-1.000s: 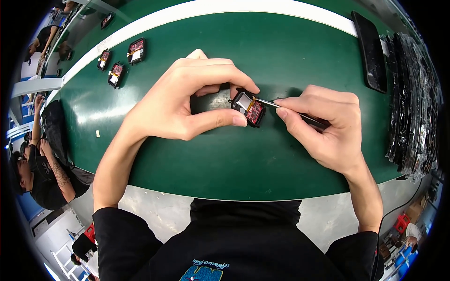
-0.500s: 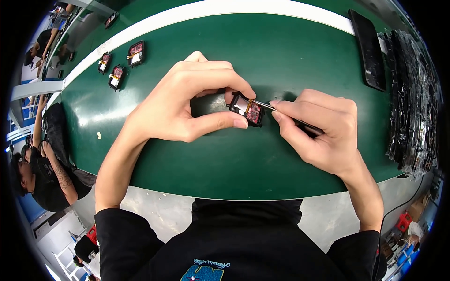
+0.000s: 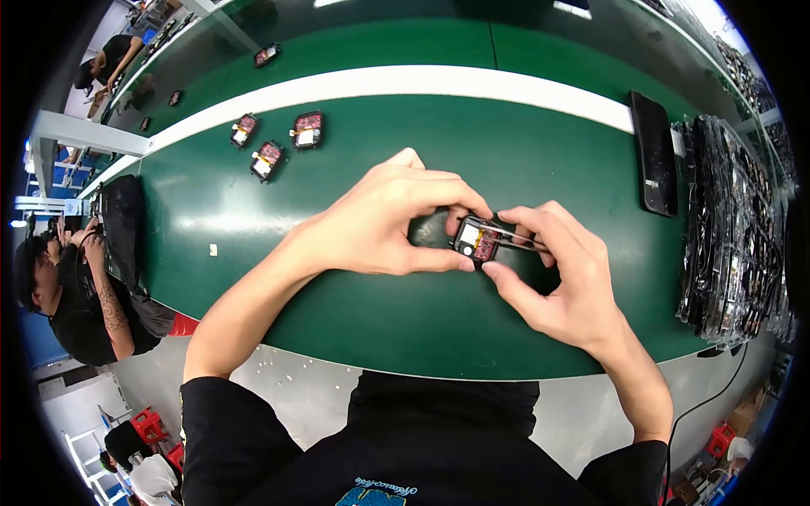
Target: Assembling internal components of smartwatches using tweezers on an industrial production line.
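Between the thumb and fingers of my left hand (image 3: 396,223) is a small black smartwatch case (image 3: 475,256), its open inside facing up. A white block, a yellow flex strip and a red circuit board show in it. My right hand (image 3: 565,278) keeps a pair of metal tweezers (image 3: 519,239) within its curled fingers, their tips reaching over the case. The right thumb and index fingertip are at the case's right side; whether both touch it I cannot tell. Beyond my left hand lie three similar open cases (image 3: 307,131) on the green table (image 3: 380,325).
A black tray-like slab (image 3: 653,153) lies at the right, beside a tall stack of plastic-wrapped black parts (image 3: 730,236). A white strip (image 3: 405,81) crosses the table's far side, with another case (image 3: 267,56) beyond it. A co-worker (image 3: 84,295) sits at the left.
The view has shifted, so the table things appear lower and further right. My right thumb and index finger have spread from their pen-like pinch on the tweezers to the case's edge.
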`<state>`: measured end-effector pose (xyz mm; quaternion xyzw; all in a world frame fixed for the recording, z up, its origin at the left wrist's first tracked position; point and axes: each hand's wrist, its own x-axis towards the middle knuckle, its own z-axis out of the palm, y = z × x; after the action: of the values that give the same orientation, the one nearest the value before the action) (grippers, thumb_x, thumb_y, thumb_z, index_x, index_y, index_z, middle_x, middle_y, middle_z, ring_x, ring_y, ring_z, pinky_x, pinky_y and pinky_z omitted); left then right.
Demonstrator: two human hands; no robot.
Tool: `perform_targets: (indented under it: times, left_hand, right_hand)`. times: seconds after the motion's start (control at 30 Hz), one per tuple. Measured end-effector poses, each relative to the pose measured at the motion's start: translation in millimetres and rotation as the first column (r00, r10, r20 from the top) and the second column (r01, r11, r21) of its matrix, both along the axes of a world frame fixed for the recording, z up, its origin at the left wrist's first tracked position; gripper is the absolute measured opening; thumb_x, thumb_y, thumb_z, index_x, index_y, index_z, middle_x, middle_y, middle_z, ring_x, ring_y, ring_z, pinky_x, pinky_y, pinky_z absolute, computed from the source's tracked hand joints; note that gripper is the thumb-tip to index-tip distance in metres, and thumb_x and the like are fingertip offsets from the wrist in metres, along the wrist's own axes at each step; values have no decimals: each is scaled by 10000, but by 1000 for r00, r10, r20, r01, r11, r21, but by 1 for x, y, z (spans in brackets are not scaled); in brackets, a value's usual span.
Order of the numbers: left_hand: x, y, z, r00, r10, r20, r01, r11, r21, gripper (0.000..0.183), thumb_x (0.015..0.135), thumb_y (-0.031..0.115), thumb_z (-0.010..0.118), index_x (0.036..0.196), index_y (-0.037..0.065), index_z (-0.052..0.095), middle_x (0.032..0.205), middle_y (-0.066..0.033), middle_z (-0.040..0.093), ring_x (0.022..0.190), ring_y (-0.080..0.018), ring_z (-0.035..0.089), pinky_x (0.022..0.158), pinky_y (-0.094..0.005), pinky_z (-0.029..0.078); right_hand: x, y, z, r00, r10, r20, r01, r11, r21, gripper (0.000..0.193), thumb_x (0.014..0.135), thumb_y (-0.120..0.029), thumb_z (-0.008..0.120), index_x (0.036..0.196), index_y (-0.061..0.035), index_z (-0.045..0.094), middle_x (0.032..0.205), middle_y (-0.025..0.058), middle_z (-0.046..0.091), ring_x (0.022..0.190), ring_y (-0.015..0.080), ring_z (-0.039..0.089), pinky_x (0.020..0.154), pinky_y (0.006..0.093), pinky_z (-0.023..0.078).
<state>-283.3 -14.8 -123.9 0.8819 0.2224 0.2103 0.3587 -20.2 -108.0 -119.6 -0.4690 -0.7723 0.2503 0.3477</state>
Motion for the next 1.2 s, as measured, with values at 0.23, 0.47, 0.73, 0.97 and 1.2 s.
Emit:
perform_targets:
  times: [0.23,0.47,0.73,0.97,1.2]
  left_hand:
    - [3,0,3,999,-7,-33,4,994,-110,656,772,286,1051,1303,154,688,943,73,719,721,-104,457,895,-312,351]
    - [3,7,14,1000,-20,0,20,974,-226,841,717,222,1074,1444,74,679,1091,-38,738,808,-125,552,834,-333,503]
    - [-63,106,35,879,477,-18,-419,790,448,441,922,123,849,1326,6,717,1315,-158,720,1223,-359,696,1083,-438,537]
    - [-136,201,-8,651,739,-174,-611,647,457,393,1050,137,742,1425,44,672,1362,-174,698,1226,-366,694,1079,-448,556]
    - [-134,212,-6,785,616,-67,-526,720,454,319,1045,27,708,1362,13,676,1166,-173,688,1067,-329,680,986,-418,558]
  right_hand:
    - [-4,-2,-8,995,-36,90,24,991,135,446,816,-189,941,1203,-41,777,914,62,668,705,265,704,588,395,539]
    - [7,-3,4,997,-18,73,10,993,117,449,821,-137,939,1223,-27,771,953,88,717,768,267,767,633,370,589]
    - [75,-27,95,962,-265,67,227,912,342,432,813,-167,930,1191,-32,769,912,69,680,668,229,691,596,360,549]
    - [203,-17,139,577,-797,180,707,598,378,394,782,-266,934,1010,37,826,665,65,581,621,165,545,611,348,465]
    - [265,-7,130,415,-798,436,799,549,246,476,912,-445,887,1034,14,863,684,84,736,678,192,772,660,351,552]
